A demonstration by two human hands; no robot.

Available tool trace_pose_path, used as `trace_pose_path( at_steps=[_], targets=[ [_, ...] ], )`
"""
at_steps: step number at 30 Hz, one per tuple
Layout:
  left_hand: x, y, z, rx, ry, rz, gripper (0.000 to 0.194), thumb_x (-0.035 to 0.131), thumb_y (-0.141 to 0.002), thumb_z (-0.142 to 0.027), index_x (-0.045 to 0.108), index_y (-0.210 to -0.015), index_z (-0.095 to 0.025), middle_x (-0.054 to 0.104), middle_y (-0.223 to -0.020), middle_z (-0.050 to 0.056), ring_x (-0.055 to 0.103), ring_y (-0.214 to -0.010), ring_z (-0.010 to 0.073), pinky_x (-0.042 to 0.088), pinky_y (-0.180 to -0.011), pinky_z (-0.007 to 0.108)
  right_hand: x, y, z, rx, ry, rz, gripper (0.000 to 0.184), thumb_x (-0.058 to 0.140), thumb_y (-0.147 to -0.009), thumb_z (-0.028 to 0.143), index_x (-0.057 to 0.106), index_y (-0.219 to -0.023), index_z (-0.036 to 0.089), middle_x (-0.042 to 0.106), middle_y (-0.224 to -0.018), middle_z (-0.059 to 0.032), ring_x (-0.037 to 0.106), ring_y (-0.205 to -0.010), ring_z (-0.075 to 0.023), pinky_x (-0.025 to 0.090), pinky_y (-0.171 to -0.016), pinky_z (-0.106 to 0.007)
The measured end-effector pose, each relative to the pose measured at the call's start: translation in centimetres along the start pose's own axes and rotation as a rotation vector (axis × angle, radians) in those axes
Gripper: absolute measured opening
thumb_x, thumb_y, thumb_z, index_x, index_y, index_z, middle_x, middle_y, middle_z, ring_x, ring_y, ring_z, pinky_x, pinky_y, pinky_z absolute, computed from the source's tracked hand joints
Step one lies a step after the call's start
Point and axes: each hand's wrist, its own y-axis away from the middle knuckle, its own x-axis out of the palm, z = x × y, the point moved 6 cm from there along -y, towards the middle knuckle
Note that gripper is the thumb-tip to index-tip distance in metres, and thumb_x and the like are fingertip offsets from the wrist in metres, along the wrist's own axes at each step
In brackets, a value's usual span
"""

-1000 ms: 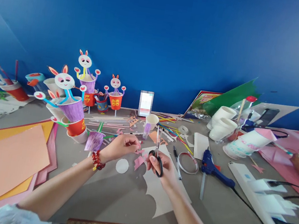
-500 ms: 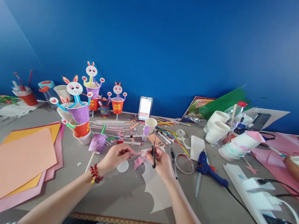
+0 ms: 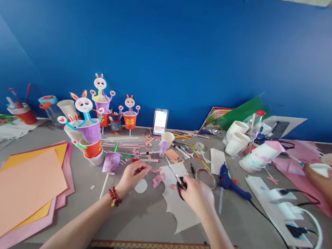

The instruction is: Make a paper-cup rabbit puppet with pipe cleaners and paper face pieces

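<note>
In my right hand (image 3: pixel 197 193) is a pair of scissors (image 3: pixel 175 174) with black handles, its blades pointing up and left over the white paper (image 3: pixel 181 216) with scalloped cut edges. My left hand (image 3: pixel 131 177) is closed in a pinch, with what looks like a small pink paper piece (image 3: pixel 148 168) at the fingertips. Between the two hands lie pink paper scraps (image 3: pixel 158 179). A white paper circle (image 3: pixel 141 185) rests just below my left fingers. Left of that hand is a purple-coloured paper piece (image 3: pixel 111 162) with a green straw and a white stick.
Coloured sheets (image 3: pixel 19 190) are stacked at left, behind them rabbit-faced paper-cup figures (image 3: pixel 88 129). At right lie a blue glue gun (image 3: pixel 233 186) and a white power strip (image 3: pixel 277 212) with cords. Another person's hand (image 3: pixel 325 183) holds a white cup at the far right.
My right hand has moved right and turned, so the scissors now lie slanted, away from my left hand. The left hand stays pinched near the scraps. The view has shifted slightly.
</note>
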Motion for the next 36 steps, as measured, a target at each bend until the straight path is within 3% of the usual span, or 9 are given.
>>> trace_pose_path(
  at_steps=[5,12,20,24,29,32,36],
  targets=[
    [0.2,0.2,0.2,-0.032,0.073,0.023,0.029,0.061,-0.087,-0.042,0.068,-0.079,-0.015,0.064,-0.078,0.004,0.060,-0.068,0.0143,0.047,-0.064,0.024,1.2,1.1,-1.0,0.039,0.052,0.093,0.033,0.061,-0.085,0.054,0.067,-0.085,0.022,0.076,-0.085,-0.0099,0.073,-0.079,-0.0273,0.040,-0.055,-0.028],
    [0.3,0.4,0.1,-0.085,0.172,0.033,0.030,0.064,-0.085,-0.044,0.068,-0.078,-0.015,0.065,-0.079,0.005,0.060,-0.070,0.0150,0.050,-0.065,0.025,1.6,0.5,-1.2,0.097,0.113,0.050,0.034,0.064,-0.086,0.046,0.058,-0.105,0.018,0.076,-0.085,-0.0101,0.074,-0.076,-0.0304,0.040,-0.052,-0.030],
    [-0.2,0.3,-0.1,-0.176,0.333,-0.003,0.035,0.069,-0.078,-0.050,0.069,-0.080,-0.015,0.068,-0.078,0.005,0.060,-0.066,0.0136,0.052,-0.066,0.027,2.4,-0.5,-0.2,-0.005,0.121,0.107,0.027,0.067,-0.082,0.047,0.059,-0.082,0.021,0.072,-0.096,-0.0096,0.072,-0.082,-0.0257,0.037,-0.054,-0.028],
    [-0.5,0.2,-0.1,-0.200,0.376,-0.015,0.035,0.071,-0.077,-0.050,0.069,-0.079,-0.015,0.068,-0.077,0.005,0.059,-0.065,0.0129,0.051,-0.065,0.027,3.0,-1.2,-0.5,-0.002,0.034,0.223,0.029,0.067,-0.080,0.048,0.056,-0.078,0.022,0.071,-0.078,-0.0055,0.070,-0.076,-0.0259,0.030,-0.052,-0.027],
    [-0.2,0.3,-0.1,-0.207,0.372,-0.001,0.033,0.070,-0.079,-0.047,0.069,-0.079,-0.015,0.068,-0.078,0.005,0.060,-0.066,0.0134,0.050,-0.065,0.026,2.3,-1.0,-1.1,-0.053,-0.116,0.269,0.019,0.071,-0.073,0.034,0.057,-0.078,0.022,0.068,-0.071,-0.0007,0.065,-0.068,-0.0204,0.029,-0.052,-0.026],
    [0.1,0.4,0.1,-0.194,0.353,0.013,0.031,0.069,-0.081,-0.046,0.070,-0.082,-0.016,0.069,-0.080,0.005,0.061,-0.068,0.0144,0.051,-0.066,0.027,1.0,-0.8,-0.2,-0.104,-0.305,0.167,0.017,0.067,-0.079,0.038,0.060,-0.082,0.023,0.067,-0.070,0.0011,0.061,-0.063,-0.0174,0.035,-0.054,-0.026],
    [0.4,0.4,0.4,-0.140,0.292,0.042,0.026,0.066,-0.085,-0.042,0.071,-0.083,-0.017,0.067,-0.079,0.004,0.059,-0.068,0.0140,0.048,-0.065,0.026,-0.1,-1.3,3.7,-0.275,-0.698,0.013,0.022,0.059,-0.089,0.043,0.063,-0.094,0.022,0.069,-0.080,-0.0015,0.058,-0.059,-0.0146,0.045,-0.058,-0.026]
  ],
)
